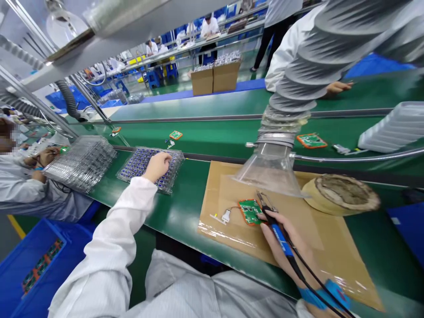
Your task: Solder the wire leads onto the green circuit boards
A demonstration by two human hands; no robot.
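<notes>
My right hand (pixel 284 240) grips a blue-handled soldering iron (pixel 277 229) like a pen, its tip beside a small green circuit board (pixel 250 210) in an orange frame. The board lies on a taped cardboard mat (pixel 308 229), with a white connector on wires (pixel 225 215) to its left. My left hand (pixel 157 165) reaches far left and rests with curled fingers on a clear plastic tray of small blue parts (pixel 139 165). Whether it holds one of them is hidden.
A clear fume hood on a ribbed hose (pixel 274 170) hangs just above the board. A worn sponge pad (pixel 344 194) lies right of it. Stacked clear trays (pixel 82 161) stand further left. Other boards (pixel 311 140) lie on the conveyor belt. A co-worker's sleeve (pixel 26 194) is at left.
</notes>
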